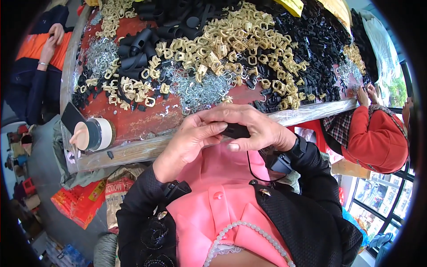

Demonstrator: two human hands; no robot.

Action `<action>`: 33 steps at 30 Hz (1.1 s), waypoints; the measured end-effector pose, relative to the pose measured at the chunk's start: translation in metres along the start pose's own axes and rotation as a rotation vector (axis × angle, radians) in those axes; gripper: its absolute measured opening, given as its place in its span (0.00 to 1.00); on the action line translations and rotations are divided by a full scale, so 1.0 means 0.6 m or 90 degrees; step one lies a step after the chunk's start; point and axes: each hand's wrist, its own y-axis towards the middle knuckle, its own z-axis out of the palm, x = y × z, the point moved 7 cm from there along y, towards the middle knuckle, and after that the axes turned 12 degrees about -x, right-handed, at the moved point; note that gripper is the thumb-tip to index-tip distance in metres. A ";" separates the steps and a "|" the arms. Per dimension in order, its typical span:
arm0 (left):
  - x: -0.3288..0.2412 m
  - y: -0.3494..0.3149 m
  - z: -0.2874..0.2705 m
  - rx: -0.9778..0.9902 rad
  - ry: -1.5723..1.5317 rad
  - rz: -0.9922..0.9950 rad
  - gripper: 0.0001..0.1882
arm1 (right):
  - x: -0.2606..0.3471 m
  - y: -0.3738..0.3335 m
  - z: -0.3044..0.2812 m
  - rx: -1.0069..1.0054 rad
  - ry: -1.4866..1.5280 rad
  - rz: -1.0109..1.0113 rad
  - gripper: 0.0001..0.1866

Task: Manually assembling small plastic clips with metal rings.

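Observation:
A small black plastic part (236,131) is held between both my hands, just past the table's near edge; much of it is hidden by fingers. My left hand (183,139) is closed, its thumb and fingertips on the part's left end. My right hand (262,129) curls over the part from above, closed round it, the thumb below. Beyond my hands, loose bent-wire metal clips (198,92) lie in a silvery heap. Cream-coloured plastic loops (222,44) form a big pile, with black tube-shaped parts (135,60) to its left.
A wooden rim (133,152) edges the red table (142,122). A lidded cup (94,134) and a dark phone-like slab (72,116) stand near its left corner. Small black parts (318,53) heap at right. Other people sit left and right; sacks (122,189) lie below.

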 end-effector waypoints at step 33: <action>-0.050 0.027 0.047 0.001 0.154 0.248 0.23 | 0.006 -0.324 -0.148 -0.002 -0.127 0.453 0.26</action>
